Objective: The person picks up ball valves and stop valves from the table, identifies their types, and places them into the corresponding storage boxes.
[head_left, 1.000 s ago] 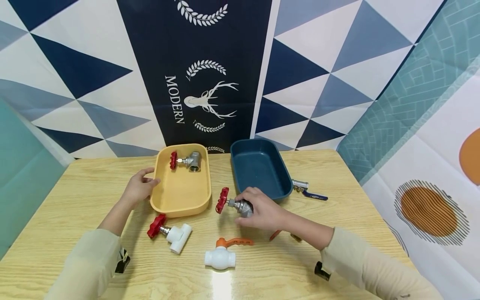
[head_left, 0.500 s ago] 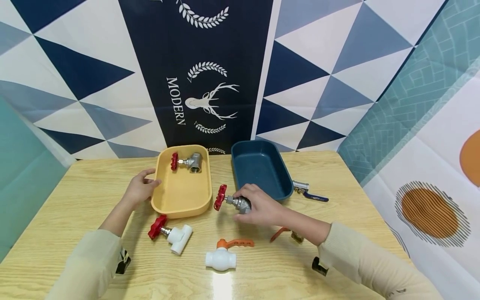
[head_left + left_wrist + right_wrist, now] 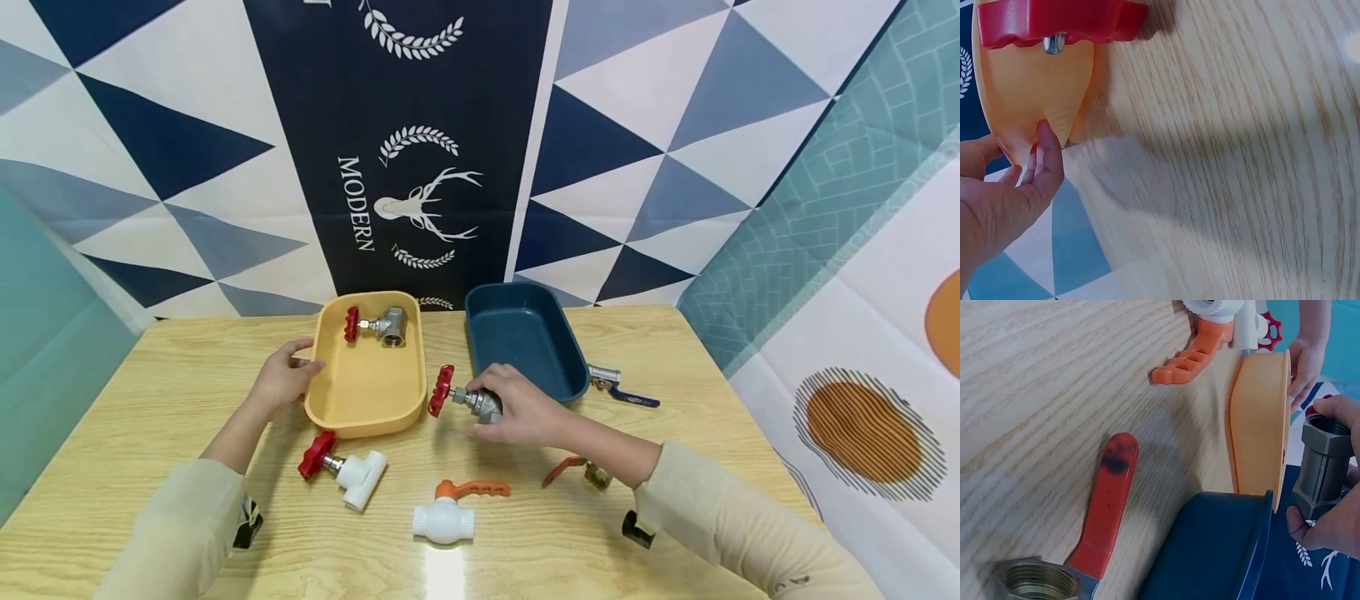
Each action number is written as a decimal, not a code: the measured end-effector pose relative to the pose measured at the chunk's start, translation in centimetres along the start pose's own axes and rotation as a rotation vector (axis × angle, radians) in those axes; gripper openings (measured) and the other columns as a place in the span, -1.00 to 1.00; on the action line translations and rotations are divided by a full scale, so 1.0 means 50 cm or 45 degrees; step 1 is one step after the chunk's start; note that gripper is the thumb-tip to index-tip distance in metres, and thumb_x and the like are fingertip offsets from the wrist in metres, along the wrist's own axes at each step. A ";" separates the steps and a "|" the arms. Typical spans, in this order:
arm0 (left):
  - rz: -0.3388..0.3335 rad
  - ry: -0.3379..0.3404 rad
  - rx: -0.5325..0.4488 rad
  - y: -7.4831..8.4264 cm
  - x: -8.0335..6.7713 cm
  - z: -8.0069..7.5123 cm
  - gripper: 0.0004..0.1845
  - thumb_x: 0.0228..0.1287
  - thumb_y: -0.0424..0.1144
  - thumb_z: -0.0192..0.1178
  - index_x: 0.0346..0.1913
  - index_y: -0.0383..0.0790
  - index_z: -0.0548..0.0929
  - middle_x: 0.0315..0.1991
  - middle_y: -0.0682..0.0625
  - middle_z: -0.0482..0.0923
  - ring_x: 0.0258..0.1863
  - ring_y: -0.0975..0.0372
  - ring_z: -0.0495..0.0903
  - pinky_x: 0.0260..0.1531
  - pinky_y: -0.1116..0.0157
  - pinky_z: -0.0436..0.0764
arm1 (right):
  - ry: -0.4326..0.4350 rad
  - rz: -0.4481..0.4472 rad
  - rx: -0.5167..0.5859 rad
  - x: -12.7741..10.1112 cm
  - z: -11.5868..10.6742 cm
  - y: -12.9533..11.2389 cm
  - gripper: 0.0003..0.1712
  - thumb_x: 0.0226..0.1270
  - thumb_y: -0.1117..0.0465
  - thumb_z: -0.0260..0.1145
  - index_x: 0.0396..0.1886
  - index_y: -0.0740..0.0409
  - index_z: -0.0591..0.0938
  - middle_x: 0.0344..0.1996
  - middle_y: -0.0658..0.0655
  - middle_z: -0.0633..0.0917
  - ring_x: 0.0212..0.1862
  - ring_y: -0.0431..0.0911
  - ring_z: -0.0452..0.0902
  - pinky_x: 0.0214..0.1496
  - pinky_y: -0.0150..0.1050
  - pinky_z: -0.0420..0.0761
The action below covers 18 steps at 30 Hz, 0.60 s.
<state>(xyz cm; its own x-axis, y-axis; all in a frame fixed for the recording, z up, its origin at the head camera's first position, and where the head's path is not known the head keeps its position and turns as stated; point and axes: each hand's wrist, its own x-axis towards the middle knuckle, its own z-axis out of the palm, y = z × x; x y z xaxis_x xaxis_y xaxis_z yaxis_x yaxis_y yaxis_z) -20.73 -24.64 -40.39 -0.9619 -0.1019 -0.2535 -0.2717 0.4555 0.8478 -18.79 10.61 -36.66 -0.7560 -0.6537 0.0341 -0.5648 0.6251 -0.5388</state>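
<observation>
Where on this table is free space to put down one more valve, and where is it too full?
Free: the blue tray, which holds nothing; the table's left part, beside the left hand; the near right edge. Crowded: the front middle, where the white valves lie, and around the right hand and its metal valve.

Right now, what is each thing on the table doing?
Right hand: grips the metal valve, lifted beside the trays.
Left hand: touches the yellow tray.
Yellow tray: holds one red-wheeled valve.
Blue tray: nothing visible inside.
White valves: lying on the table.
</observation>
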 end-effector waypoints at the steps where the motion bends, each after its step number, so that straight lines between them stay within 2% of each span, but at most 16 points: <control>1: -0.001 0.002 0.001 0.000 0.000 0.000 -0.40 0.43 -0.22 -0.05 0.42 -0.34 0.05 0.07 -0.38 0.35 -0.20 0.05 0.58 -0.44 0.33 0.61 | 0.002 -0.001 0.000 0.001 0.000 0.000 -0.44 0.07 -0.03 0.42 0.05 0.10 0.55 -0.04 0.02 0.53 -0.04 -0.14 0.36 -0.10 -0.33 0.48; 7: 0.012 0.005 0.002 0.000 -0.002 0.000 -0.40 0.42 -0.23 -0.03 0.41 -0.36 0.07 0.03 -0.36 0.36 -0.28 0.12 0.58 -0.48 0.34 0.60 | 0.027 -0.033 -0.011 0.007 -0.003 0.001 -0.44 0.05 -0.02 0.43 0.03 0.12 0.56 -0.05 0.04 0.54 -0.05 -0.13 0.36 -0.11 -0.32 0.48; 18: 0.009 -0.003 -0.020 -0.001 -0.001 0.001 -0.39 0.42 -0.23 -0.02 0.41 -0.35 0.06 0.01 -0.33 0.36 -0.23 0.10 0.58 -0.41 0.32 0.63 | 0.018 -0.036 -0.023 0.021 -0.016 -0.002 -0.45 0.08 -0.03 0.41 0.05 0.11 0.55 -0.03 0.06 0.54 -0.04 -0.11 0.36 -0.07 -0.29 0.47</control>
<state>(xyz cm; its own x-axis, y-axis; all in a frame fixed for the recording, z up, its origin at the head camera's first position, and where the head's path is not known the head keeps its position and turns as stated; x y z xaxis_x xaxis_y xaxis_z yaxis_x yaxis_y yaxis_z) -20.65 -24.63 -40.44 -0.9637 -0.0966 -0.2488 -0.2655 0.4420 0.8568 -19.79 10.24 -35.89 -0.7442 -0.6651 0.0610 -0.5916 0.6141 -0.5224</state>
